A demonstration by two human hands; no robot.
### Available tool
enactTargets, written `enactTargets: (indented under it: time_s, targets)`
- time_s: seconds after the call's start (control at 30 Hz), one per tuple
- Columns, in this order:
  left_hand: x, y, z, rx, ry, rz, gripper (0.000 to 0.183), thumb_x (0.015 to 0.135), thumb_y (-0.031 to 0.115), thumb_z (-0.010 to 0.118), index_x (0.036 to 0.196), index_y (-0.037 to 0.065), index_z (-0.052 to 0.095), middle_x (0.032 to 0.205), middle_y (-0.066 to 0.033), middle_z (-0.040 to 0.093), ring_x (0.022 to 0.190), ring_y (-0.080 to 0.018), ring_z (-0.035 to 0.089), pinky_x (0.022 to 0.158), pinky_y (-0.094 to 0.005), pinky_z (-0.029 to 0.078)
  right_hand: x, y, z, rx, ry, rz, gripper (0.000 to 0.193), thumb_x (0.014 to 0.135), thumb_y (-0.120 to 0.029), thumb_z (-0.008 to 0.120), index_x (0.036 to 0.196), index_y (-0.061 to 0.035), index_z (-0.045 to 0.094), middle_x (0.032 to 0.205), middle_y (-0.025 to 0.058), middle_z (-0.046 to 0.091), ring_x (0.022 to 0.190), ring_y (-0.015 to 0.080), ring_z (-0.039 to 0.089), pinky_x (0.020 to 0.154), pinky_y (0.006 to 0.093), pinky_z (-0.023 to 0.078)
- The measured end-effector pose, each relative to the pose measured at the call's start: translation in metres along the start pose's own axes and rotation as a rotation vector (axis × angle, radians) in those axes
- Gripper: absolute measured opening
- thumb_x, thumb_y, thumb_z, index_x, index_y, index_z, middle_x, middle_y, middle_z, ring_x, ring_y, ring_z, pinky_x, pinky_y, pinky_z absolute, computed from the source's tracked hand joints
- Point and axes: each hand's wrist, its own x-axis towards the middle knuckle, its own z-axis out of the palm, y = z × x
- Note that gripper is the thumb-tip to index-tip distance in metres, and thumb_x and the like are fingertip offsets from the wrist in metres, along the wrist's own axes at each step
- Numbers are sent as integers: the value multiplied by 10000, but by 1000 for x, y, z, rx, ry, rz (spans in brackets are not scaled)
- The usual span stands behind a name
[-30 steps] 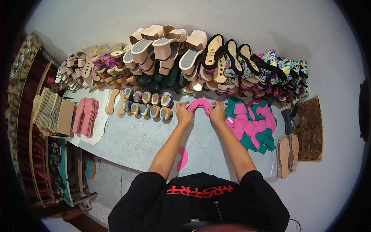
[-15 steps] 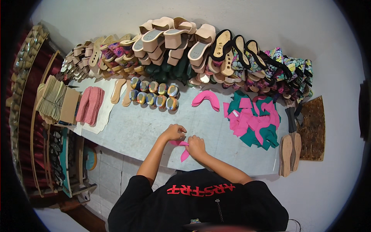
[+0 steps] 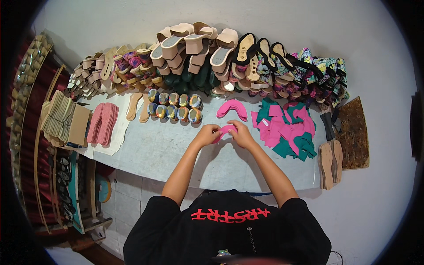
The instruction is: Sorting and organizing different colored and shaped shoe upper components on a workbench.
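Observation:
A curved pink fabric piece (image 3: 227,129) is held up in an arch over the grey table. Its left end is pinched in my left hand (image 3: 207,135). On its other end my right hand (image 3: 242,135) has a grip, thumb and fingers closed. Just beyond both hands lies a neat stack of pink curved pieces (image 3: 232,107), arch-shaped like the held one. To the right of my right hand spreads a loose heap of pink and green fabric pieces (image 3: 282,128).
Sandals with beige block heels (image 3: 201,44) and patterned ones (image 3: 309,75) pile up along the wall. Colourful small heels (image 3: 171,106) stand in rows. Pink soles (image 3: 102,123) lie left; brown soles (image 3: 327,165) lie at the right edge. A box (image 3: 73,126) holds more soles.
Both hands have moved away from my body, up toward the stack. The pink piece, earlier hanging down near the table's front edge, now arches between them.

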Motion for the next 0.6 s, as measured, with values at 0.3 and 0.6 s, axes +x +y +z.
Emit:
enactTargets:
  time_s: [0.3,0.6]
  targets:
    - [78,-14,-13,-91,188,40,184,802,71,557,971,1,583,807,-46,612,694,-94,549,619,-245,448,60,56,-29,-42,307,133,330,653,-110,693,953,-36,576,739,69,613,620,136,581,579,272,469]
    - [128,-33,6,-37,471,34,193,678,-22,586,868,9,601,725,-110,631,671,-211,614,639,-297,471,86,73,-19,-210,603,130,186,620,-18,652,797,-31,596,772,112,607,659,233,594,623,314,467]
